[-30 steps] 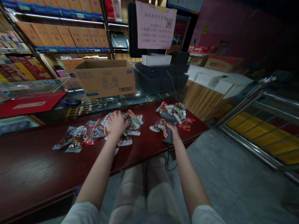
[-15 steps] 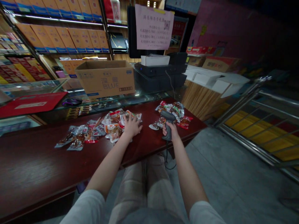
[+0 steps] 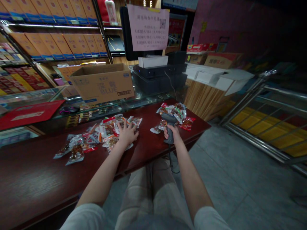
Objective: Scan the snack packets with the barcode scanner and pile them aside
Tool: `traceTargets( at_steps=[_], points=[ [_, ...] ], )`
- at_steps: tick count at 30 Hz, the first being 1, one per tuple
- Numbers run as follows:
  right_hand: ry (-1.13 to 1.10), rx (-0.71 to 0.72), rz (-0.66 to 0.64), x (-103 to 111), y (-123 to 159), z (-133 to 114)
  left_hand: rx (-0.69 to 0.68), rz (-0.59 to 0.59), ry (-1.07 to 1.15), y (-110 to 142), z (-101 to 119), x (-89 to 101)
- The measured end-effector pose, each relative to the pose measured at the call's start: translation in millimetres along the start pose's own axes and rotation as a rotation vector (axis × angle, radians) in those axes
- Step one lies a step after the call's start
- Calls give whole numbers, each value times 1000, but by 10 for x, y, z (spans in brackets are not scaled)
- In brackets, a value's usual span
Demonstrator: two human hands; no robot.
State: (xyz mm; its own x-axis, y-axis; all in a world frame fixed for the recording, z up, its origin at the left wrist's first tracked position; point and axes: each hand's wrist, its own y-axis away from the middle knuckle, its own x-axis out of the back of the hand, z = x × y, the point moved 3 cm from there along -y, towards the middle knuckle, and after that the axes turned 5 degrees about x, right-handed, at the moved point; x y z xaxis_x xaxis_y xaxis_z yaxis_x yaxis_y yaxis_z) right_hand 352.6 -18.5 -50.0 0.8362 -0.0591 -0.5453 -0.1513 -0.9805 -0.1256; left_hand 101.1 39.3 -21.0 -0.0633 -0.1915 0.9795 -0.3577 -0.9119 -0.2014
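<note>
My left hand lies with spread fingers on the right side of a pile of vacuum-sealed snack packets, clear plastic with red, white and orange print. My right hand is wrapped round the grip of a dark grey barcode scanner, its head pointing up and away from me. Behind the scanner, a smaller heap of snack packets sits near the right end of the dark red table. A pair of packets lies just left of the scanner.
A cardboard box stands on the glass counter behind the table. To its right are a monitor with a paper sign and a black cash drawer. A metal railing rises on the right. A red folder lies left.
My left hand has shifted slightly left over the pile, its fingers still spread. The scanner stays in my right hand. The whole view has shifted a little.
</note>
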Motion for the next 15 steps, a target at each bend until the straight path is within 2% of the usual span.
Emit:
traceTargets(
  at_steps=[9,15],
  points=[
    [-20,-14,-10,-20,14,-31,3,19,1,48,-57,42],
    [-153,9,-3,53,23,-82,52,-64,-11,0,-38,108]
  ],
)
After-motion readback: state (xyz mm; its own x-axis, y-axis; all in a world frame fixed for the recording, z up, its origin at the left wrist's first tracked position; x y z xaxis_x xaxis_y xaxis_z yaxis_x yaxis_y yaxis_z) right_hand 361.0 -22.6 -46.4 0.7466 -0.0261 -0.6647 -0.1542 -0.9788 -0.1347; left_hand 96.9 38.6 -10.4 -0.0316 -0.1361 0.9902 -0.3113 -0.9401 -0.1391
